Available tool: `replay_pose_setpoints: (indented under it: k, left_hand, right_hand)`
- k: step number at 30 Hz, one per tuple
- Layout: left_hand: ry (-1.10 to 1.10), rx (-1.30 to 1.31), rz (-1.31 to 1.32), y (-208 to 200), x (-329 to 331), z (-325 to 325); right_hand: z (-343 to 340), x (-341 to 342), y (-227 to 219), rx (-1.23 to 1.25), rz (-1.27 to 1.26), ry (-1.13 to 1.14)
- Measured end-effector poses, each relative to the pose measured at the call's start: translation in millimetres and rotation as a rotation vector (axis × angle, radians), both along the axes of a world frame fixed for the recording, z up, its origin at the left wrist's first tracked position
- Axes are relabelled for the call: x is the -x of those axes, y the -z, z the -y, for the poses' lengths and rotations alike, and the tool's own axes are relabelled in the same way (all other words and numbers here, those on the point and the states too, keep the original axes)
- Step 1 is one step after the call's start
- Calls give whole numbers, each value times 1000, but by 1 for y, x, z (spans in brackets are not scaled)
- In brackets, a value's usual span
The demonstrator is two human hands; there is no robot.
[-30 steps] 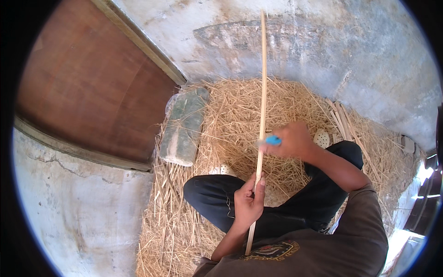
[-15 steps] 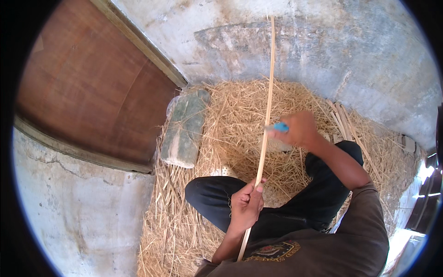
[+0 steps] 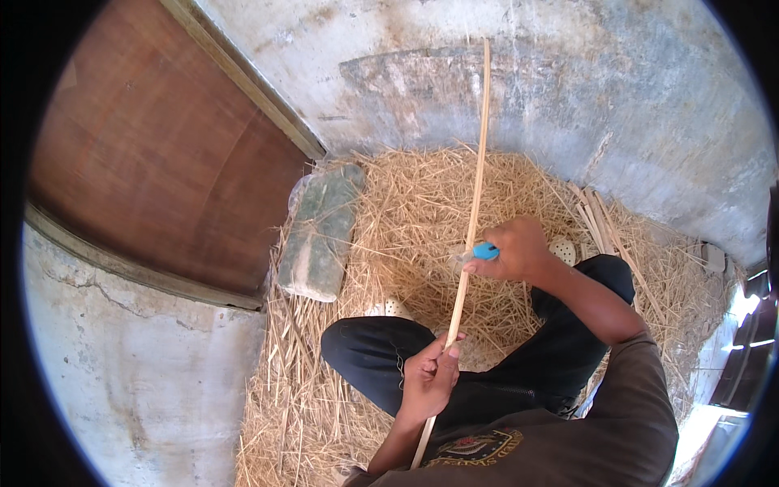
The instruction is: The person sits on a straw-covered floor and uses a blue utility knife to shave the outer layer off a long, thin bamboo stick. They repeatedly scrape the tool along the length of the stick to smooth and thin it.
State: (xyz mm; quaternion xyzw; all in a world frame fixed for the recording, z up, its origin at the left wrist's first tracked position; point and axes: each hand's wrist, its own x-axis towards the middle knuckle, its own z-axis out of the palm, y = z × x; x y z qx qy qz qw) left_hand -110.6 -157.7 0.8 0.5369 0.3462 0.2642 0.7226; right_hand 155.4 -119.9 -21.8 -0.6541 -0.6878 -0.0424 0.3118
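Observation:
A long, pale strip [image 3: 482, 138], bamboo by its look, runs from my lap up toward the far wall. My left hand [image 3: 428, 381] is closed around its lower part, thumb along the strip, above my folded leg. Farther up, my right hand [image 3: 519, 247] grips a blue-handled knife [image 3: 486, 251]. The knife's blade end lies against the strip; its edge is too blurred to make out. The strip's lower end passes under my left hand toward my shirt.
Straw and thin shavings [image 3: 414, 191] cover the floor. Left of my knees lies a greenish-grey slab [image 3: 323, 231]. More pale strips [image 3: 596, 219] rest at the right near the concrete wall [image 3: 617, 81]. A brown wooden panel [image 3: 170, 146] stands at the left.
My right hand and the knife have come down the strip, nearer to my left hand. The strip's far tip has shifted slightly right. My left hand keeps its hold.

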Motion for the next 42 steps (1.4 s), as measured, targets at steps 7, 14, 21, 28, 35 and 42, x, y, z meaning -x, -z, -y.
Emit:
replay_pose_setpoints:
  k: [7, 14, 21, 28, 35, 42]
  left_hand:
    - [56, -73, -73, -11, 25, 8]
    - [121, -97, -190, -24, 61, 30]
    - [153, -153, -196, -23, 84, 41]
    - [-62, -84, -157, -5, 54, 15]
    - [-109, -143, -37, -10, 5, -12]
    - [-112, -94, -41, -10, -2, -12]
  right_hand:
    - [-18, -45, -4, -10, -9, 206]
    - [-36, -92, -12, 110, -109, 497]
    - [-49, -172, -1, 146, -423, 787]
    - [-32, -87, -1, 216, -438, 371]
    - [18, 47, -4, 228, -180, -249]
    - [6, 46, -4, 108, -131, -168]
